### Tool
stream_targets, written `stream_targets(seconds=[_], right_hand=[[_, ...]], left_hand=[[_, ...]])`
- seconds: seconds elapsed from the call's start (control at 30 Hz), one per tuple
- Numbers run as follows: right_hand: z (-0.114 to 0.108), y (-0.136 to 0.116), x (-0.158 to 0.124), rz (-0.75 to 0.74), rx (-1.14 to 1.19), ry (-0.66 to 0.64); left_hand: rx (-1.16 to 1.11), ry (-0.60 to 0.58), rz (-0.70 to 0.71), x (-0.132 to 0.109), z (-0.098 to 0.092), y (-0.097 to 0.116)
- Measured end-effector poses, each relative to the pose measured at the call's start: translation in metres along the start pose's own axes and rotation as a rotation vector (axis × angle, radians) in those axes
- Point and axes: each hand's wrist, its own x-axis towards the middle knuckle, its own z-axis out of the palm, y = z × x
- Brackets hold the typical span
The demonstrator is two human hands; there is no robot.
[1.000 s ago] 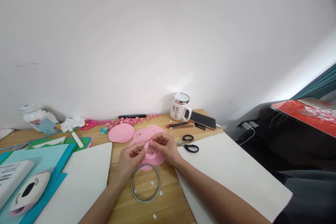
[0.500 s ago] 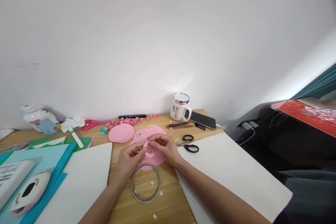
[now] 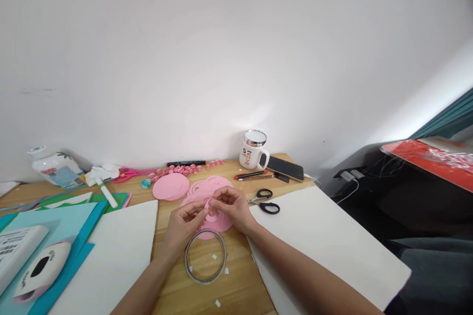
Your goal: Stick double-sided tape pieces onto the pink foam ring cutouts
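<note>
My left hand [image 3: 186, 222] and my right hand [image 3: 233, 208] meet in the middle of the desk, fingertips pinched on a small pink paper piece [image 3: 207, 204]. Its exact shape is mostly hidden by the fingers. Beneath and behind them lie overlapping pink paper cut-outs [image 3: 221, 226], some with holes. A stack of pink paper circles [image 3: 170, 187] is just beyond my left hand. A roll of tape [image 3: 224, 263] lies flat in front of the hands, with several tiny white bits around it. Black-handled scissors [image 3: 269, 207] rest beside my right hand.
Small rolled pink paper pieces [image 3: 185, 170] and a black marker [image 3: 186, 163] lie by the wall. A white mug [image 3: 252, 155], a phone [image 3: 284, 168] and pencils [image 3: 254, 175] stand or lie at back right. White boards [image 3: 318, 236] flank the hands; coloured sheets [image 3: 66, 216] lie left.
Both hands stay in nearly the same place. The fingertips have shifted slightly on the pink paper piece, and less of it shows between them.
</note>
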Motion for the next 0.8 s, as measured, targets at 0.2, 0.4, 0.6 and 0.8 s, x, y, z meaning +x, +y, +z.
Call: stream_targets(seconds=[0.2,0.4,0.6,0.8], right_hand=[[-0.0006,0.0015,0.0002,-0.015,-0.049,0.043],[-0.0002,-0.0001,0.0002,-0.018,-0.112,0.019],[-0.0004,0.0009,0.0002,-0.005,-0.032,0.012],[-0.0007,0.0015,0.0002,-0.026,-0.017,0.002]], left_hand=[[0.015,0.019,0.004,-0.0003,-0.0001,0.0022],[0.003,0.049,-0.002,0.0007,-0.0014,-0.0002],[0.005,0.042,-0.013,0.0002,0.0001,0.0020],[-0.004,0.035,-0.023,0.0002,0.0002,0.0017]])
